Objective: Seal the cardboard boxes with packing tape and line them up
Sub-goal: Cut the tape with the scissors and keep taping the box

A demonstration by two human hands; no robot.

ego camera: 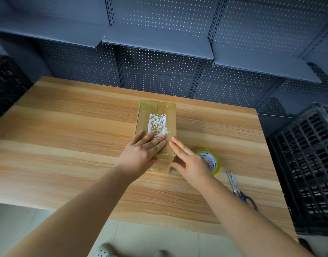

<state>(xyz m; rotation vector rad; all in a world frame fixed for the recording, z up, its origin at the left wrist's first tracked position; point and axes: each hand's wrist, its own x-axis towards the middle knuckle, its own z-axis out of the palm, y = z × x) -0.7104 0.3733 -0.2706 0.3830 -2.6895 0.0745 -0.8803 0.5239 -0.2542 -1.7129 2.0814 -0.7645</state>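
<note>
Cardboard box (155,115): lies at the middle of the tabletop (66,136), long axis running away from the person; flaps closed, glossy tape over the centre seam and down the near end
Torn label (157,123): white remnant on the box top, under the tape
Left hand (141,154): flat on the near part of the box top; fingers (154,142) straight and slightly spread, pressing the tape down
Right hand (191,162): at the box's near right corner; fingers (180,147) straight and close together along the top right edge, thumb against the side
Tape roll (213,160): just right of the box, partly hidden behind the right hand
Scissors (235,188): closed, near the tabletop's right edge
Box contents: cannot tell, box is shut
Right crate (307,164): black, slatted, beside the tabletop; inside not visible
Left crate (5,82): dark; contents cannot tell
Risk, seal: uneven pressure could leave bubbles or a lifted tape end at the near corner
Risk, box: a sideways push could skew it out of line
Risk, roll: the right wrist, drawn back, could knock the roll toward the scissors and the edge
Line-up: likely not begun; one box in view
</note>
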